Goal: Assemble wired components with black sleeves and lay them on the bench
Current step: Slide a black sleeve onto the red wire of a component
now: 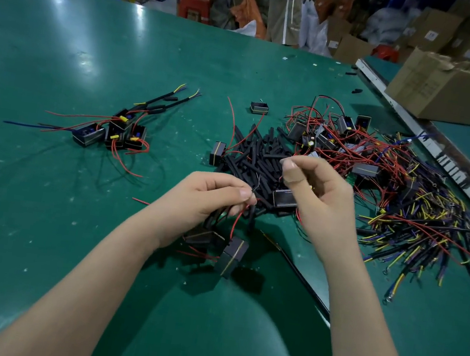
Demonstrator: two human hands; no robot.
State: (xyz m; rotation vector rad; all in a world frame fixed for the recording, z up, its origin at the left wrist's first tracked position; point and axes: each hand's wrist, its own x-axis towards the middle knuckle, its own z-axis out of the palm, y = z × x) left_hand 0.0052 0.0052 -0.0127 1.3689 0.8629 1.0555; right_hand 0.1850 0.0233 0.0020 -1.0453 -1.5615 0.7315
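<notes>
Both forearms reach in from the bottom edge over the green desk (92, 65). Cardboard box (445, 87) sits far right. Tangle of wired components (379, 181) spreads right of centre; pile of black sleeves (258, 157) just left of it. Finished assemblies (116, 129) lie grouped at left, well apart. Left hand (203, 200), grip clamped on black sleeves and a red wire (236, 220), two black modules (231, 253) dangling below. Right hand (316, 196), thumb and finger pinched on a thin wire end.
</notes>
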